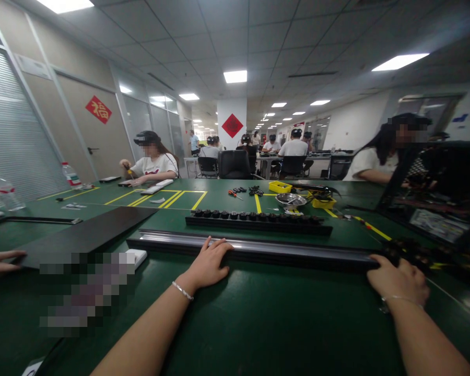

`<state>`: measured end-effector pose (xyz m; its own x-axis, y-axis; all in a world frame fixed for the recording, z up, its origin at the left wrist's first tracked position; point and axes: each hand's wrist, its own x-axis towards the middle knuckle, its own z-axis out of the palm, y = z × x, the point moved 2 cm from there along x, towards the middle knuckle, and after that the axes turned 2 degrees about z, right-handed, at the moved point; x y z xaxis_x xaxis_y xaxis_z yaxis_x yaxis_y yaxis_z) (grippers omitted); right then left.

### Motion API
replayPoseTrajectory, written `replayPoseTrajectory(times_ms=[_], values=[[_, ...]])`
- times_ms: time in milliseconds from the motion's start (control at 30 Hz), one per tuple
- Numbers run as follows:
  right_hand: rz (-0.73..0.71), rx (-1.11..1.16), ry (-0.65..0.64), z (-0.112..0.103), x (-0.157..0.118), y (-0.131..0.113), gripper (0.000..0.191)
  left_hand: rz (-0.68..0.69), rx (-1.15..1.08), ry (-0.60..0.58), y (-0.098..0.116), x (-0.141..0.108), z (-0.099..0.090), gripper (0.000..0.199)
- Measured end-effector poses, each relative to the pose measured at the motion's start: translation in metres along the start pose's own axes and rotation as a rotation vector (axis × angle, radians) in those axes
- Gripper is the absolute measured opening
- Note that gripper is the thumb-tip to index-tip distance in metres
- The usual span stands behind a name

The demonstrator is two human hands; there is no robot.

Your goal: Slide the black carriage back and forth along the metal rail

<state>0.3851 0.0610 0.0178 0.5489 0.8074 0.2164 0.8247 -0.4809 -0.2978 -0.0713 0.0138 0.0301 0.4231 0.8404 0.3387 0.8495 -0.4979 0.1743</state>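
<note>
A long black rail (pixel 297 253) with a shiny lengthwise strip lies across the green table. My left hand (pixel 208 261) spans it left of its middle, fingers over the top and thumb on the near side. At the rail's right end is my right hand (pixel 399 279), closed around the end, with part of its fingers hidden. Just beyond, and roughly parallel, sits a black strip (pixel 258 222) carrying a row of small dark round parts. Neither hand touches that strip.
Left lies a dark flat panel (pixel 86 235), with another person's hand (pixel 2 262) at its edge. Farther back are a metal bowl (pixel 291 200), a yellow bin (pixel 280 187) and a screwdriver (pixel 235 195). A dark monitor-like frame (pixel 442 193) stands right. Co-workers sit around.
</note>
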Motion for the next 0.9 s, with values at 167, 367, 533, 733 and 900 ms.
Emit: replayPoseTrajectory(times_ms=[167, 367, 533, 733, 900], values=[[0.078, 0.107, -0.034, -0.002, 0.001, -0.001, 0.05, 0.002, 0.001, 0.009, 0.0, -0.001, 0.0, 0.055], [0.093, 0.191, -0.086, -0.001, 0.015, 0.006, 0.052, -0.014, -0.005, -0.003, 0.0, 0.0, 0.0, 0.055], [0.111, 0.22, -0.061, 0.007, 0.026, 0.012, 0.054, -0.015, -0.012, -0.004, -0.001, 0.001, 0.001, 0.054], [0.154, 0.197, -0.084, 0.007, 0.027, 0.011, 0.056, -0.009, -0.018, 0.005, -0.001, 0.0, 0.001, 0.054], [0.183, 0.209, -0.096, 0.005, 0.027, 0.012, 0.057, -0.006, -0.021, 0.005, -0.001, 0.0, 0.0, 0.054]])
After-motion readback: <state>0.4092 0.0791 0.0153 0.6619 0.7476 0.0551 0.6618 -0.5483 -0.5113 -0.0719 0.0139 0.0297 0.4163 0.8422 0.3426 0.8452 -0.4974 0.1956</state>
